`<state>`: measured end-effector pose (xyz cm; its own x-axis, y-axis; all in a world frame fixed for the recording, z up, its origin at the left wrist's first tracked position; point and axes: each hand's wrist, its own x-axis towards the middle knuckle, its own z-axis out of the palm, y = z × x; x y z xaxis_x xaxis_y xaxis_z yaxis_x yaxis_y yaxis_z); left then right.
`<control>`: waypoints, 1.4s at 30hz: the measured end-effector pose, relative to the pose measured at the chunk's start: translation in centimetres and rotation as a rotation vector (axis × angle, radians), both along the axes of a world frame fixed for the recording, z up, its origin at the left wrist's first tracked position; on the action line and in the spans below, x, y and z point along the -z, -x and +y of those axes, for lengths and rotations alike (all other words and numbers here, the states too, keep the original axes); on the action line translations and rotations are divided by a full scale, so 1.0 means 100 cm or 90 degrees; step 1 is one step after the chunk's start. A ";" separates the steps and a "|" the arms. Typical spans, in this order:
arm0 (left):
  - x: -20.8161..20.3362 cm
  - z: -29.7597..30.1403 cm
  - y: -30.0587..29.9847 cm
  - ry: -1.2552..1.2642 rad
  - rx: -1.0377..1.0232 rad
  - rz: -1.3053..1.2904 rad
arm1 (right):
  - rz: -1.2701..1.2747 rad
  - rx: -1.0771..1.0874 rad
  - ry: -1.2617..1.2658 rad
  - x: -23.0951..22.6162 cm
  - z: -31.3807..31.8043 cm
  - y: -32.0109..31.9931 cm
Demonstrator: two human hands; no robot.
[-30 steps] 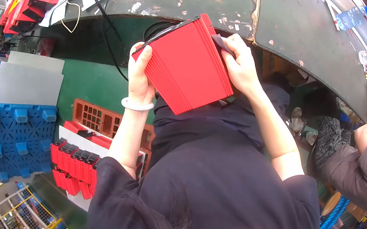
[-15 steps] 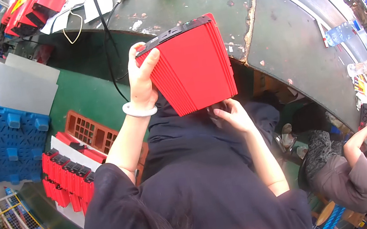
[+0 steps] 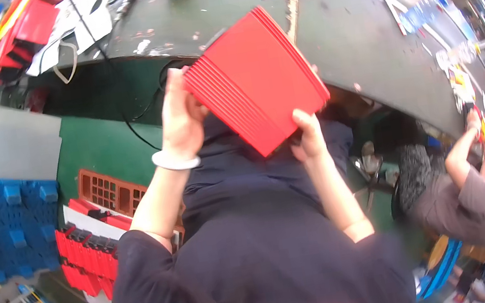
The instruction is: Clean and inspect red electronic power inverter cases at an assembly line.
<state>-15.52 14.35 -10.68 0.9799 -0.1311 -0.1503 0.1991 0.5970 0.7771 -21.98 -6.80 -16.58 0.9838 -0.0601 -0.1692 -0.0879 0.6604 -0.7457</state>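
Observation:
Above my lap, by the near edge of the dark workbench [image 3: 350, 33], I hold a red box-shaped device casing [image 3: 263, 78] with ribbed sides. It is tilted, its broad smooth red face toward me. My left hand [image 3: 182, 120], with a white band at the wrist, grips the casing's left corner; some of its fingers are hidden behind it. At the lower right edge, my right hand [image 3: 309, 134] has its thumb on the red face, while fingertips show at the far right edge. The casing's underside is out of sight.
Several red casings [image 3: 91, 258] stand in rows at lower left, beside a brown plastic crate [image 3: 112, 188] and a blue pallet [image 3: 11, 213]. Cables and more red units [image 3: 24, 37] lie on the bench's far left. A co-worker [image 3: 453, 200] sits at right, near clear bottles [image 3: 421, 15].
The casing has turned clockwise, and its black end panel is now mostly out of view. My right hand has moved from beneath it to its lower right edge. The whole view has shifted slightly.

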 end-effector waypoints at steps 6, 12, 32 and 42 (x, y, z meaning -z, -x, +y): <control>0.006 0.048 -0.037 -0.168 0.244 -0.135 | -0.024 -0.179 0.123 -0.045 -0.040 -0.029; 0.006 0.017 -0.030 -0.076 0.230 0.013 | -0.037 -0.229 0.368 -0.072 -0.043 -0.052; 0.003 -0.016 -0.017 0.251 0.080 0.110 | -0.416 0.348 1.034 -0.099 -0.024 -0.040; -0.019 -0.041 -0.035 0.151 -0.062 -0.027 | -0.120 -0.017 0.345 -0.057 -0.007 -0.057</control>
